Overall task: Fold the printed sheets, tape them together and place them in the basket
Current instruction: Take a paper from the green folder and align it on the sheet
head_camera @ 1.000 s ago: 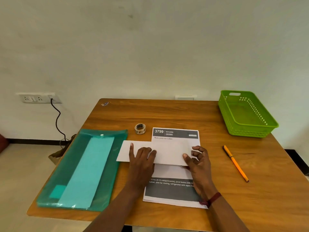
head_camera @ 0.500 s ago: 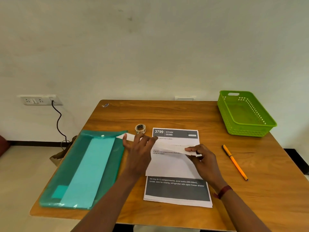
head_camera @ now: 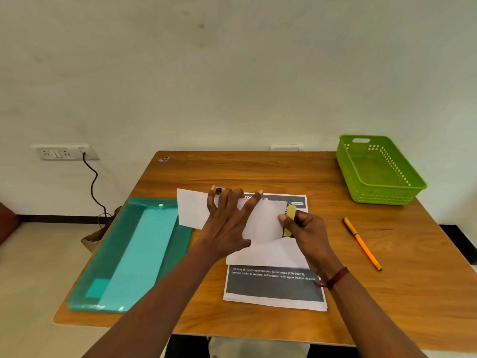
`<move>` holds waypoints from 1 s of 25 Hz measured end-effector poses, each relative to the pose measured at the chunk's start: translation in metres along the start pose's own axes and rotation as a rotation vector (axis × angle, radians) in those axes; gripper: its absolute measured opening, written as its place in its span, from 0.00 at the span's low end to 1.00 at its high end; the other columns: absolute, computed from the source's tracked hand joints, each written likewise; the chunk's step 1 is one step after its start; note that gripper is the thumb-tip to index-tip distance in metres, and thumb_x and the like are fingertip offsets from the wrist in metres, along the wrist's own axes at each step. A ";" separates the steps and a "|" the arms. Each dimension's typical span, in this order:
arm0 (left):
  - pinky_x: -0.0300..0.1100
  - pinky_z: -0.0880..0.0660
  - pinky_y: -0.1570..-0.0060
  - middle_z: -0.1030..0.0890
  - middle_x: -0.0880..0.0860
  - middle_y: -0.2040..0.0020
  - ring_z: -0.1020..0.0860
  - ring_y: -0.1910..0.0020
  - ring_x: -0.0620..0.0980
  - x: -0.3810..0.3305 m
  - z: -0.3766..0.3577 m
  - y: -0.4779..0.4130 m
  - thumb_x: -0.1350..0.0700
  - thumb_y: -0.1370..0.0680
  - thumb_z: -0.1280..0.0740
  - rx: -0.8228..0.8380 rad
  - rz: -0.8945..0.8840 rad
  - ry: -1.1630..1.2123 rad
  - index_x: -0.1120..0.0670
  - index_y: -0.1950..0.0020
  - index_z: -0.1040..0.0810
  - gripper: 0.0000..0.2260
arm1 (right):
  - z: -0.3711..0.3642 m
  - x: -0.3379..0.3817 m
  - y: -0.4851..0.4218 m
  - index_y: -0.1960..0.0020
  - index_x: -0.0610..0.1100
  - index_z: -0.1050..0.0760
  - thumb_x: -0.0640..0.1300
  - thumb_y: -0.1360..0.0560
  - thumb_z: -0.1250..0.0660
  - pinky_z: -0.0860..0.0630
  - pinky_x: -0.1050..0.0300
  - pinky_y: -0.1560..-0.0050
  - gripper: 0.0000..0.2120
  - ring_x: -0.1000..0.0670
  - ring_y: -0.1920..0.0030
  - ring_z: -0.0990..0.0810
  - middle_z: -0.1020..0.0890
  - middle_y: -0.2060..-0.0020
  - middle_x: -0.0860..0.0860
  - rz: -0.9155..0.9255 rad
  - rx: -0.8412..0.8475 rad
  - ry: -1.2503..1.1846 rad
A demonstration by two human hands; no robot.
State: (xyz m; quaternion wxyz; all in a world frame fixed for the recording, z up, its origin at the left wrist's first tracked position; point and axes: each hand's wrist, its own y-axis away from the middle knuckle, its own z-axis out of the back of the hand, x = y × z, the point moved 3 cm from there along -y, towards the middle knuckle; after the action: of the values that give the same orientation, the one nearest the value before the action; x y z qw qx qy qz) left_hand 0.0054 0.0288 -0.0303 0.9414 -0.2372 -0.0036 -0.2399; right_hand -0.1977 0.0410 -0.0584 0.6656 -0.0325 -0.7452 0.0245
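A folded white sheet (head_camera: 192, 210) lies across the top of the stack of printed sheets (head_camera: 273, 288) at the middle of the table. My left hand (head_camera: 227, 223) presses on it with fingers spread and straight. My right hand (head_camera: 307, 233) pinches the sheet's right end, where a yellow printed patch shows. The small tape roll (head_camera: 219, 189) peeks out just behind my left fingertips, mostly hidden. The green basket (head_camera: 346, 164) stands at the back right corner with nothing in it.
A teal plastic folder (head_camera: 134, 251) lies along the table's (head_camera: 258, 171) left side, next to the folded sheet. An orange pen (head_camera: 362, 244) lies to the right of my right hand. A wall socket with a black cable is at the far left.
The folded sheet was lifted on edge and turned over; it now lies farther back and left. My left hand moved with it and spread flat. My right hand kept hold of the right end.
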 end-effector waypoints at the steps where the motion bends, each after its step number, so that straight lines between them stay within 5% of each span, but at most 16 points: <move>1: 0.64 0.54 0.29 0.35 0.58 0.36 0.36 0.35 0.59 0.001 0.002 -0.002 0.36 0.44 0.22 -0.012 -0.001 0.006 0.48 0.23 0.47 0.56 | -0.001 0.004 0.000 0.50 0.47 0.15 0.46 0.28 0.28 0.18 0.56 0.51 0.08 0.48 0.49 0.15 0.14 0.51 0.49 -0.001 0.010 -0.019; 6: 0.63 0.49 0.29 0.35 0.58 0.37 0.35 0.35 0.59 0.012 0.003 -0.008 0.37 0.43 0.23 -0.014 0.005 0.017 0.49 0.23 0.45 0.54 | 0.002 0.016 0.000 0.48 0.44 0.16 0.48 0.28 0.29 0.17 0.48 0.55 0.12 0.45 0.53 0.16 0.14 0.50 0.43 -0.045 0.130 -0.108; 14: 0.61 0.50 0.29 0.34 0.59 0.37 0.34 0.35 0.60 0.015 -0.005 -0.005 0.37 0.42 0.24 0.012 0.030 0.039 0.48 0.23 0.45 0.53 | -0.001 0.015 -0.005 0.47 0.44 0.17 0.35 0.26 0.30 0.17 0.43 0.54 0.09 0.41 0.53 0.15 0.14 0.52 0.44 -0.058 0.159 -0.010; 21: 0.63 0.45 0.29 0.33 0.59 0.37 0.34 0.35 0.60 0.021 -0.007 -0.003 0.37 0.42 0.24 0.017 0.064 0.055 0.48 0.24 0.44 0.51 | -0.015 0.022 -0.014 0.48 0.48 0.16 0.41 0.25 0.28 0.18 0.58 0.65 0.07 0.50 0.59 0.14 0.13 0.58 0.54 -0.041 0.214 0.269; 25: 0.63 0.44 0.29 0.32 0.59 0.36 0.33 0.34 0.60 0.027 -0.007 0.001 0.38 0.42 0.24 0.053 0.093 0.058 0.48 0.25 0.44 0.51 | -0.018 0.021 -0.020 0.57 0.41 0.15 0.41 0.26 0.27 0.18 0.54 0.68 0.04 0.48 0.67 0.16 0.14 0.67 0.48 0.041 0.092 0.357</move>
State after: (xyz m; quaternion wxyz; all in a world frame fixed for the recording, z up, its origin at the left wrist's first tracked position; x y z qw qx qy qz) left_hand 0.0293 0.0143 -0.0341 0.9571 -0.2050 0.0284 -0.2026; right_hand -0.1826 0.0228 -0.0337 0.7873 -0.0209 -0.6127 0.0659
